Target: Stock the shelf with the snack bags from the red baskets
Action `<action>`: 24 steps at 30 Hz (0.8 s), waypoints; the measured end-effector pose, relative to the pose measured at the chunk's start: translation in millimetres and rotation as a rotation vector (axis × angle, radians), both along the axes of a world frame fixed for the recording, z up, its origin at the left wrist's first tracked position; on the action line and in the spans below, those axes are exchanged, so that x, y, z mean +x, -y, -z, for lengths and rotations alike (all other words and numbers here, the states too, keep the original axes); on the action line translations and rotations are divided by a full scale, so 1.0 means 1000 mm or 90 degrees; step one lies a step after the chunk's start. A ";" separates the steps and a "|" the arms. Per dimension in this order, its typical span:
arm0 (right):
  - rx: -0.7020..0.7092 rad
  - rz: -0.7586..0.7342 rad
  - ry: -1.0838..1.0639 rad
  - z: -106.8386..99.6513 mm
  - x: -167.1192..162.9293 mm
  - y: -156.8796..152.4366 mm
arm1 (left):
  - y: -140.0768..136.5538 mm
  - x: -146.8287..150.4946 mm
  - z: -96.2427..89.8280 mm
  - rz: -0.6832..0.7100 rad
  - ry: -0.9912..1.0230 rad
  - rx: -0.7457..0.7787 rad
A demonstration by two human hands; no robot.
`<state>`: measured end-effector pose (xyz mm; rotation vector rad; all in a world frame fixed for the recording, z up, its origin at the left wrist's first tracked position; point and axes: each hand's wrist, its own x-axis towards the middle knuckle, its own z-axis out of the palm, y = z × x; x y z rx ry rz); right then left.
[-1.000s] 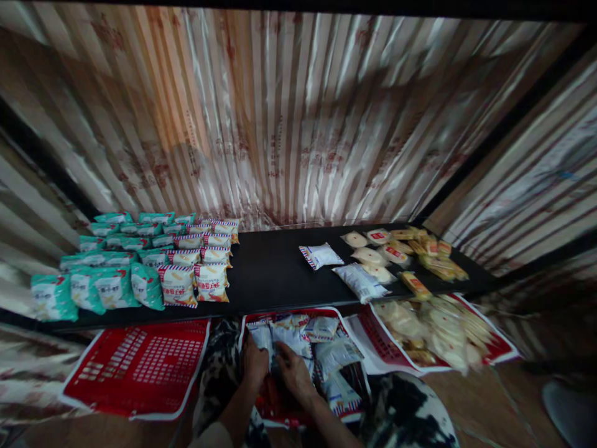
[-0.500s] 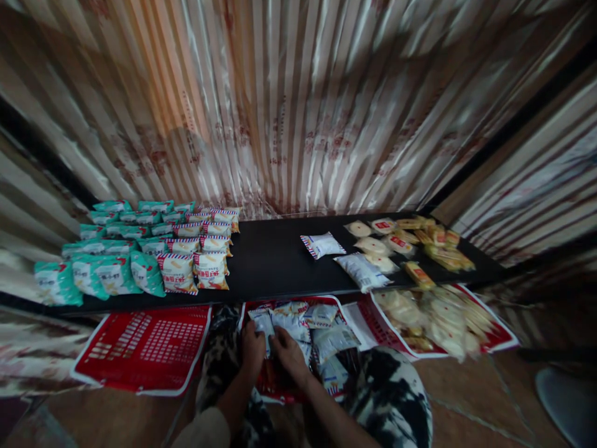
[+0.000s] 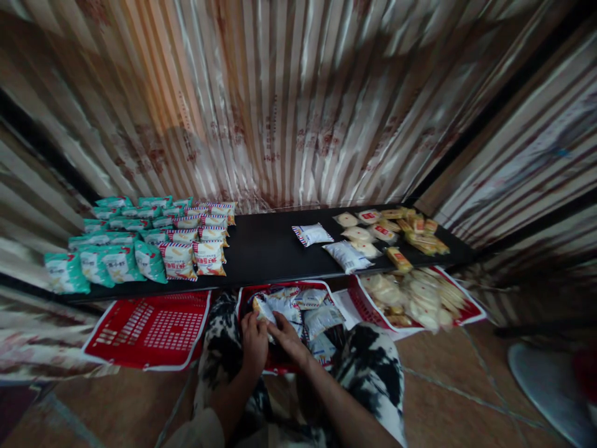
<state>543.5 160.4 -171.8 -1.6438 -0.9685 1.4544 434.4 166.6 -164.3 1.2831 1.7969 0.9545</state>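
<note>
Between my hands is a small white-and-yellow snack bag (image 3: 262, 307), held over the middle red basket (image 3: 326, 286). My left hand (image 3: 254, 341) is closed on the bag's left and lower side. From the right, my right hand (image 3: 286, 338) grips the same bag, its fingers close to my left hand. More snack bags (image 3: 323, 318), white and silvery with striped edges, lie loosely in the basket under and beside my hands. Part of the held bag is hidden by my fingers.
On the black shelf (image 3: 261, 255) stand rows of green snack bags (image 3: 119, 264) and white striped bags (image 3: 209, 256). Two bags (image 3: 347, 255) lie flat to the right, near round crackers (image 3: 358, 234) and yellow packets (image 3: 398, 259). Red baskets (image 3: 191, 345) flank my knees.
The snack bag has been turned and raised slightly in my hands, so its yellowish printed side now shows. The camera view has shifted a little; the shelf goods stay put.
</note>
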 end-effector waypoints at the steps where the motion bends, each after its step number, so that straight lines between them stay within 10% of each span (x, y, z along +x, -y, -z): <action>1: 0.000 -0.001 -0.014 -0.006 0.000 0.003 | 0.002 0.000 -0.002 -0.002 0.012 0.017; 17: -0.060 -0.141 -0.209 -0.069 0.056 0.030 | -0.012 -0.022 -0.057 0.185 -0.013 0.094; 24: -0.088 -0.285 -0.193 -0.102 0.083 0.035 | -0.001 -0.030 -0.072 0.376 0.249 -0.135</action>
